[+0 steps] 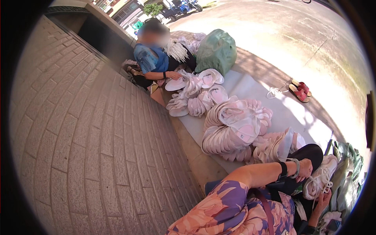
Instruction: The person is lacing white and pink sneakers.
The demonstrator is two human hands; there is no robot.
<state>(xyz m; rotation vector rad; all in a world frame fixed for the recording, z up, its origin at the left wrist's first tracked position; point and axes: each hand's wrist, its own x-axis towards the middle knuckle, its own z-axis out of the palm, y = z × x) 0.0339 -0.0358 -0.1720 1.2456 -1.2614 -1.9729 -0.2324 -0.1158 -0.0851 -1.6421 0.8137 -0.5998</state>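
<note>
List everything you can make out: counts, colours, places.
Laced shoe: one, pinkish white, between hands
Fanned stacks of shoe pieces: several, pale pink, centre
Ground sheet: one, pale grey, beneath stacks
Bulging plastic bag: one, green, upper centre
Crumpled plastic sheeting: one heap, green, right
Sandals: two, red, upper right
Cord: one tangle, white, beside sandals
Brick wall: one, grey, left
Wheeled vehicle: one, blue, top
Co-worker: one, blue top, upper centre
Left hand: one, bare, left of shoe
Right hand: one, bare, below shoe

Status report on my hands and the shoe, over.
Left hand close beside white shoe; right hand at its lower end, grips unclear. Shoe tilted between both hands. Crumpled green sheeting just right of it.
</note>
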